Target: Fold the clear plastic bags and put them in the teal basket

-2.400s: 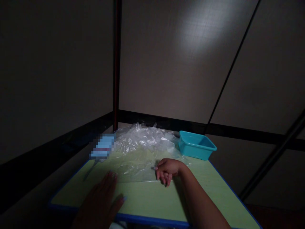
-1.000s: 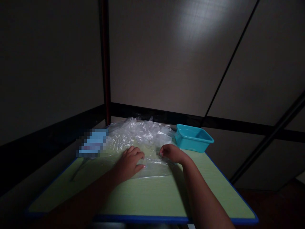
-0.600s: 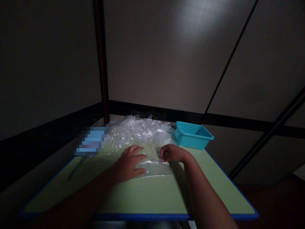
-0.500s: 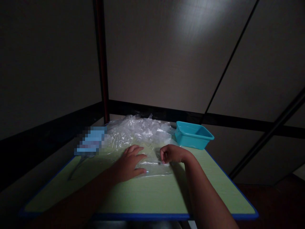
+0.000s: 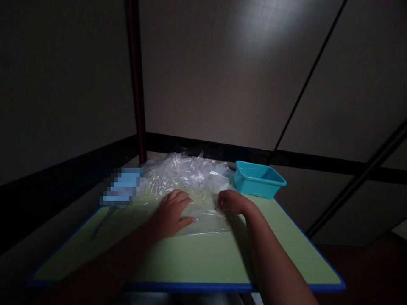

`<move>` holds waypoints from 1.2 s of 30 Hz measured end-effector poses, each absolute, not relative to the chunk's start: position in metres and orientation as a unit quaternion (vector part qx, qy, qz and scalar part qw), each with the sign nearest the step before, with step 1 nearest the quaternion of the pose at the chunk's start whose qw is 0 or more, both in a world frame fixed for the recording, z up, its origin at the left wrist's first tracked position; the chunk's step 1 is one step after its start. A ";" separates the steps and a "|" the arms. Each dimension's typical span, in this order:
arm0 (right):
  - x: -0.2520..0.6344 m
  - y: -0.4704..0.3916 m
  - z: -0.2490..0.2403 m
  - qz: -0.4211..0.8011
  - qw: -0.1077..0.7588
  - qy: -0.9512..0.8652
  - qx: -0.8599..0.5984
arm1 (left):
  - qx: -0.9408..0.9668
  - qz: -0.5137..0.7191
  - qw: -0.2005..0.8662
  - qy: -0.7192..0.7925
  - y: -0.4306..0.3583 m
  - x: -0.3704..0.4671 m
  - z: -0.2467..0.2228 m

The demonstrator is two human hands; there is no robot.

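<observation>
A clear plastic sheet or bag (image 5: 206,226) lies flat on the green table, and its far side meets a crumpled heap of clear plastic (image 5: 187,171). My left hand (image 5: 170,214) rests on the flat plastic with its fingers spread, holding nothing. Just right of it, my right hand (image 5: 233,202) is curled, thumb and fingertips drawn together over the plastic's right part. Whatever may be between those fingertips is too small and dark to make out.
A turquoise plastic basin (image 5: 259,182) stands at the table's back right corner. On the left edge sits a blurred-out blue item (image 5: 122,186), a thin dark strip trailing from it. The blue-edged table (image 5: 197,262) stands against dark wall panels (image 5: 206,84).
My right hand has shifted slightly to the right and away from me, still curled. My left hand has moved a little farther up the plastic, thumb included.
</observation>
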State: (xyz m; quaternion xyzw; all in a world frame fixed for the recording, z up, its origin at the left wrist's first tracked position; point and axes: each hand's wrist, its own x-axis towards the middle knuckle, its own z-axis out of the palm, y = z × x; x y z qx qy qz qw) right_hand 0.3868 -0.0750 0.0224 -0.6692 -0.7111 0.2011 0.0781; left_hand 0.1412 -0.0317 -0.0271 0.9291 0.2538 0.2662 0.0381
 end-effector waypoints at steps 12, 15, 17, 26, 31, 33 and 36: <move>0.363 -0.071 0.013 0.172 0.223 -0.752 -0.596 | 0.896 0.330 0.030 0.296 -0.025 0.134 -0.018; 0.353 -0.071 0.007 0.166 0.256 -0.783 -0.542 | 0.904 0.317 0.055 0.282 -0.024 0.125 -0.010; 0.348 -0.070 0.003 0.128 0.256 -0.797 -0.532 | 0.914 0.298 0.064 0.269 -0.025 0.117 -0.004; 0.339 -0.069 -0.005 0.092 0.258 -0.807 -0.524 | 0.943 0.176 0.096 0.267 -0.090 0.082 -0.012; 0.335 -0.071 -0.001 0.034 0.283 -0.807 -0.518 | 0.950 0.133 0.131 0.251 -0.125 0.110 -0.014; 0.333 -0.072 0.002 -0.009 0.279 -0.799 -0.532 | 0.934 0.147 0.127 0.301 -0.128 0.121 -0.016; 0.328 -0.075 0.008 -0.055 0.241 -0.794 -0.556 | 0.918 0.161 0.127 0.341 -0.129 0.131 -0.020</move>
